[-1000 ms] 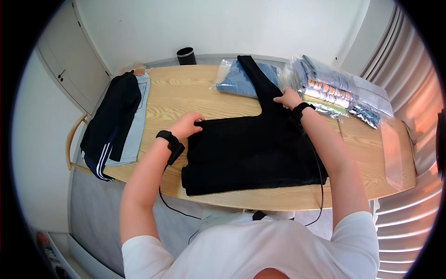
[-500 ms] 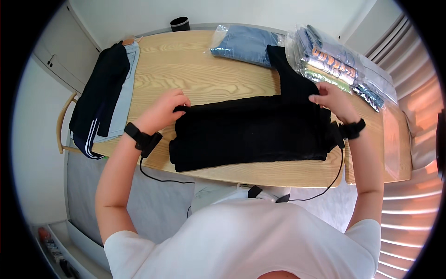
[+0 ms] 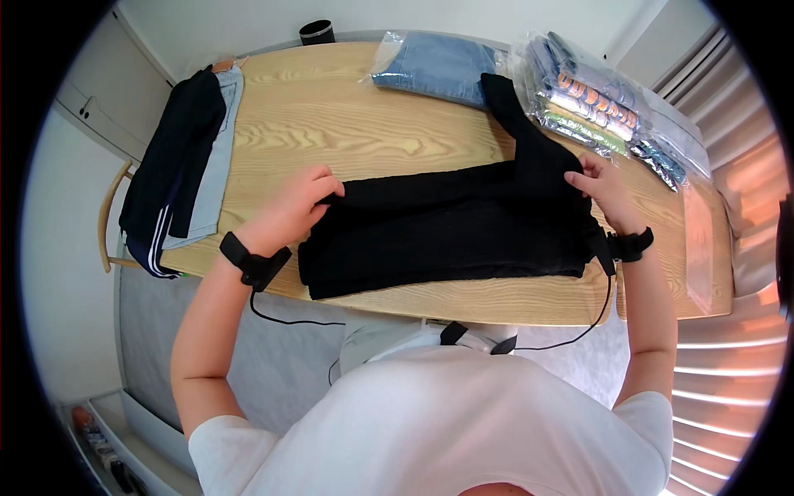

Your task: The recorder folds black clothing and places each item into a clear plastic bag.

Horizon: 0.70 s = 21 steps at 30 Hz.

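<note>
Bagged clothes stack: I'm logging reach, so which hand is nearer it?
Right. The right hand is just in front of the stack; the left hand is well off to its left.

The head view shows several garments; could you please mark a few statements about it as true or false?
1. The left hand holds the black garment. True.
2. The right hand is off the black garment. False: the right hand grips its right part.
3. The dark striped garment lies at the left end of the table. True.
4. The folded blue denim lies unwrapped. False: the folded blue denim is inside a clear plastic bag.
</note>
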Each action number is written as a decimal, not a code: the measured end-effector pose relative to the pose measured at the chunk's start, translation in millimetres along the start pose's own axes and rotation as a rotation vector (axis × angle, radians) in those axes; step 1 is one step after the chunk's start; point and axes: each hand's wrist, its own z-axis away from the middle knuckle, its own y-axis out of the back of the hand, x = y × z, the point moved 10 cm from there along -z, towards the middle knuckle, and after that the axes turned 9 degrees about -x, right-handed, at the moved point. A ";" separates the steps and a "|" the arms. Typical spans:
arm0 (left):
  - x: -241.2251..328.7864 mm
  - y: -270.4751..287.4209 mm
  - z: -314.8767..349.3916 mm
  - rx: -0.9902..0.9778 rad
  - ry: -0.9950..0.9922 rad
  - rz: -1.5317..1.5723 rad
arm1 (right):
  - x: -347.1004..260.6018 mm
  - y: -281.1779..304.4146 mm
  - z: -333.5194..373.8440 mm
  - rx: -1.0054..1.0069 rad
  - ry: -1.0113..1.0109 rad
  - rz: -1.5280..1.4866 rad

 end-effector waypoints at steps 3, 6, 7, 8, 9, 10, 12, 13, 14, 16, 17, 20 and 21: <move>7.6 -6.8 -0.7 -0.057 -0.030 -0.167 | -21.3 -6.8 16.9 -0.061 0.088 0.026; -1.6 -25.4 2.8 -0.101 -0.008 -0.138 | -2.4 -46.9 26.8 -0.309 0.039 0.266; -6.3 -28.1 4.0 -0.119 0.037 -0.120 | 0.5 -46.5 26.0 -0.291 0.032 0.269; -1.3 -27.8 3.6 -0.120 0.015 -0.119 | 13.8 -51.7 27.2 -0.334 -0.043 0.207; 0.0 -26.3 2.8 -0.121 0.030 -0.101 | 26.5 -55.5 29.9 -0.376 -0.115 0.142; 0.1 -25.0 1.3 -0.122 0.046 -0.082 | 31.8 -52.3 32.0 -0.357 -0.124 0.141; -0.3 -26.0 2.3 -0.142 0.052 -0.081 | 29.1 -51.5 32.4 -0.326 -0.050 0.075; -1.5 -27.7 1.9 -0.153 0.059 -0.097 | 29.2 -51.3 31.7 -0.319 -0.050 0.073; -1.6 -28.1 1.6 -0.164 0.069 -0.114 | 27.8 -47.0 29.2 -0.267 -0.052 0.034; 2.3 -27.5 -1.0 -0.186 0.059 -0.119 | 23.8 -40.1 20.7 -0.214 -0.049 -0.009; 5.3 -28.0 -2.2 -0.207 0.053 -0.120 | 32.8 -37.5 14.8 -0.214 -0.165 -0.168; 6.0 -27.7 -2.6 -0.325 0.143 -0.128 | 28.7 -47.7 -1.9 -0.245 -0.247 -0.548; 7.2 -23.6 -4.9 -0.323 0.142 -0.138 | 34.5 -54.2 -13.5 -0.278 -0.272 -0.679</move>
